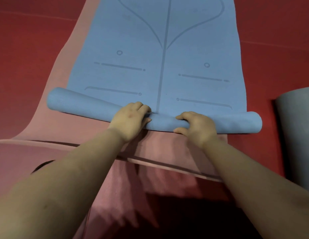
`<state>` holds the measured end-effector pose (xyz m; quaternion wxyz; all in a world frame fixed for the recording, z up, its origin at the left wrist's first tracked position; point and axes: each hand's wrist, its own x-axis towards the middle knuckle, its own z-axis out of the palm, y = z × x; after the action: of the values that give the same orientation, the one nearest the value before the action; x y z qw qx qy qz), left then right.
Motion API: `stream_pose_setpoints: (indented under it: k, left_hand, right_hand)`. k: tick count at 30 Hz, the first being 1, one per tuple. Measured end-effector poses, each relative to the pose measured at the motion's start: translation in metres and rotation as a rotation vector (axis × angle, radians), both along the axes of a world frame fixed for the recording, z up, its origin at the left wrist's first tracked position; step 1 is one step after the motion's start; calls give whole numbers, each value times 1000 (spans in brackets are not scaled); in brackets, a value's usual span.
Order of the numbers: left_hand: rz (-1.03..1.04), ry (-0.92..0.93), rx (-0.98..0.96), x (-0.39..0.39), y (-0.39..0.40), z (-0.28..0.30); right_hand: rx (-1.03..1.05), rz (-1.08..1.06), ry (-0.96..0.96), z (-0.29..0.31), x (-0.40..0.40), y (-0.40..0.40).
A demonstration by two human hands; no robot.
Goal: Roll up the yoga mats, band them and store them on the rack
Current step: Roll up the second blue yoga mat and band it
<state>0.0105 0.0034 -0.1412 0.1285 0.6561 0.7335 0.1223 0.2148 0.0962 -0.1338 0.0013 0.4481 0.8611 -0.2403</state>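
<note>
Currently, your left hand (pixel 131 120) and right hand (pixel 196 127) both rest on the rolled near end of the blue yoga mat (pixel 155 54), close together near the middle of the roll. Your left fingers (pixel 141 107) curl down over the far side of the roll, held together, with the thumb against the front face. Your right fingers (pixel 184 116) wrap over the top in the same way, and the right thumb (pixel 180 130) sits at the lower edge where the roll meets the surface beneath. Both hands are clamped on the roll.

The roll runs across the view and is uneven: its left end sits farther from you than its right end. The unrolled length lies flat, stretching away from you, with printed alignment lines and small circles showing. The blue mat lies on top of a pink mat (pixel 77 54), which shows along its left side and in front of the roll. Both lie on a red floor (pixel 271 49). A grey rolled mat (pixel 296 135) stands at the right edge, just apart from the roll's right end
</note>
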Motion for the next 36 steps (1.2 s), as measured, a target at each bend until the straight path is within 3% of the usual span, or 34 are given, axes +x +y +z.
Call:
stream_pose_setpoints:
  k: [2,5,10,13,14,16,19,23,27,29,31,33,36]
  left_hand:
    - [-68,69,35,5,-12,-2]
    - [6,40,-7,7,-8,-6]
    - [79,-151,-219,-8,23,5]
    - [48,-125,-294,-12,33,10]
    - [21,-53,-260,-10,30,12]
    - [-59,128,-10,-7,17,8]
    - [-76,147,168,-3,-3,-2]
    - [8,91,47,-1,10,-1]
    - [114,-63,-131,-15,36,10]
    - [151,-168,-203,-23,47,17]
    - [145,-191,-239,-26,52,18]
    - [129,-115,-213,-23,49,14]
    - [63,92,59,-11,28,1]
  right_hand:
    - [-104,1,-39,9,-5,19]
    - [-130,32,-64,11,-11,30]
    - [348,107,86,-6,6,2]
    - [287,96,7,-10,3,-1]
    - [245,108,-42,-8,1,2]
    - [220,141,-84,-5,-1,9]
    - [173,117,-44,-1,-4,23]
    - [25,75,-38,12,-15,52]
    - [302,177,-31,6,-13,39]
    - [335,199,44,-2,-7,29]
    - [314,206,-13,-4,-10,28]
    - [284,196,-75,-3,-14,35]
    - [239,204,-35,-2,-16,46]
